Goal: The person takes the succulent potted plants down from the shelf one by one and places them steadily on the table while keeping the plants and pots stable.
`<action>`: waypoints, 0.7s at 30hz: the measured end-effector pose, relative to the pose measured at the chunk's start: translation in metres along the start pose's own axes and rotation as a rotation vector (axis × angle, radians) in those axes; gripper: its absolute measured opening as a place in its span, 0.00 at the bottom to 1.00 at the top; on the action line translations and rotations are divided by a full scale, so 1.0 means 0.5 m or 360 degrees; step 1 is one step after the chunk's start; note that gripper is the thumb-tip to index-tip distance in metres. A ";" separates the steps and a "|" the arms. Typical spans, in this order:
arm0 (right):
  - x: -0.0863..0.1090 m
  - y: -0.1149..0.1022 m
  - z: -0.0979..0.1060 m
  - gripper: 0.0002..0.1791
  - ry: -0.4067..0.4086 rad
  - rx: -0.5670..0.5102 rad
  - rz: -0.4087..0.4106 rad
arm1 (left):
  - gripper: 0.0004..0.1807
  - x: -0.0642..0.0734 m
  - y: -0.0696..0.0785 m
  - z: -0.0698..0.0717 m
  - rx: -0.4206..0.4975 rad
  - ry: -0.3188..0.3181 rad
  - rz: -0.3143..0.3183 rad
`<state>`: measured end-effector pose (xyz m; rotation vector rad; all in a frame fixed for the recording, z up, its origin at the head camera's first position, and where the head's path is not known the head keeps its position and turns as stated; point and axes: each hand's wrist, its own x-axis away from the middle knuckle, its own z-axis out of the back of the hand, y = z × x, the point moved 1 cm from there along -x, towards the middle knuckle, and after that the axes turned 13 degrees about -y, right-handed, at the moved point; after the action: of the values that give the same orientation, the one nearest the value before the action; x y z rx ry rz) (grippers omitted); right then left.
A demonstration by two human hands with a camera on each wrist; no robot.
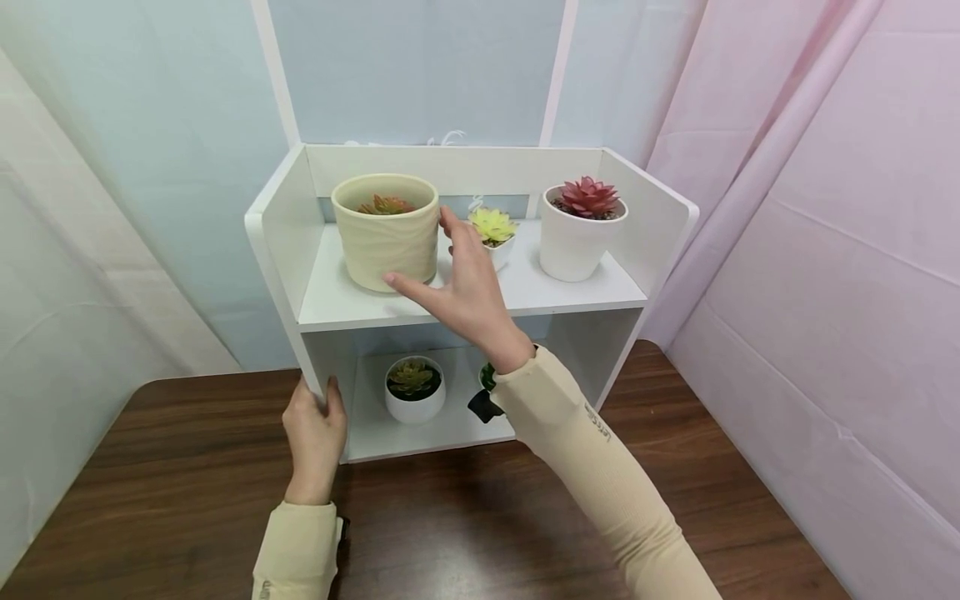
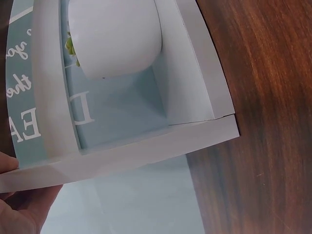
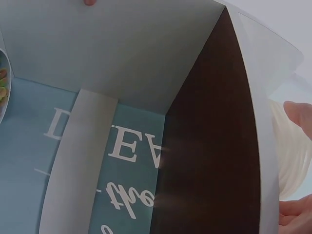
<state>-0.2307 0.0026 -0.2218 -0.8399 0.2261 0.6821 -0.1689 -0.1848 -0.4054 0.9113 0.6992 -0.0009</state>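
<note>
A white two-tier shelf [image 1: 450, 312] stands on the table. My left hand [image 1: 315, 429] grips the edge of its left side panel low down; in the left wrist view thumb and fingers lie on either side of that panel [image 2: 122, 146]. On the upper tier at left sits a cream ribbed pot [image 1: 382, 250] with an orange-tipped succulent [image 1: 386, 205]. My right hand [image 1: 471, 292] is spread beside this pot, thumb before its front and fingers by its right side. Whether they touch it I cannot tell. The right wrist view shows the pot [image 3: 287, 156] between thumb and fingers.
A small pot with a yellow succulent [image 1: 492, 225] stands behind my right hand. Further right is a white pot [image 1: 573, 242] with a red succulent [image 1: 588, 198]. Below sit a white bowl-shaped pot [image 1: 415, 404] and a green plant [image 1: 487, 377], partly hidden by my right wrist.
</note>
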 end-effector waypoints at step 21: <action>-0.028 0.002 -0.014 0.49 0.0063 -0.0163 0.0046 | 0.13 0.001 -0.002 -0.003 0.0007 0.0012 -0.0003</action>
<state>-0.2414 -0.0089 -0.2208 -0.9505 0.2407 0.7091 -0.1694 -0.1844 -0.4072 0.9153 0.7076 -0.0006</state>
